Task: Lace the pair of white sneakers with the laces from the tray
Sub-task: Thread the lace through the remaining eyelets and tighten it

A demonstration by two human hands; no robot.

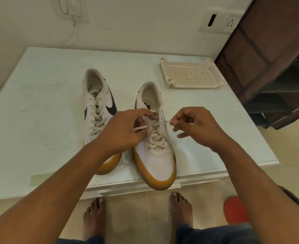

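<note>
The half-laced sneaker [160, 156] stands on the table directly under both hands, its gum-coloured toe toward the person. The left hand [122, 131] pinches one end of the lace [161, 122] over the upper eyelets. The right hand [198, 127] pinches the other end's tip, pulled taut. The laced sneaker [96, 106] lies just left of the left hand, and the perforated tray [191, 74] sits beyond the right hand.
</note>
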